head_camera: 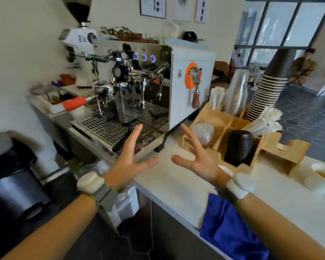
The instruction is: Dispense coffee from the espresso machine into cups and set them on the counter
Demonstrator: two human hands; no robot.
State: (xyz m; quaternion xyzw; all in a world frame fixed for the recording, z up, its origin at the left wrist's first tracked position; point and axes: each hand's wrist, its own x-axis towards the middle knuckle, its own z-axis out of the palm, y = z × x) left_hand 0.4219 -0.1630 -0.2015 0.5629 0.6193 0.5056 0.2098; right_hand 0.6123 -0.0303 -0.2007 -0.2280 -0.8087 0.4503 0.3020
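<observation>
A steel and white espresso machine (191, 76) stands on the counter, its drip tray grate (109, 128) bare of cups. A portafilter with an orange handle (75, 103) juts left from its group head. My left hand (129, 158) hovers with fingers spread in front of the drip tray, holding nothing. My right hand (197, 160) is spread the same way over the white counter (176, 184), just right of the machine. A tall stack of paper cups (265, 94) stands in a wooden organizer. A filled white cup (323, 177) sits on the counter at far right.
The wooden organizer (218, 117) holds black lids (239, 147), clear cups, straws and sticks. A grinder (79, 38) stands left of the machine. A black bin (9, 175) is at lower left. A blue cloth (231, 228) hangs off the counter edge. A person sits far right.
</observation>
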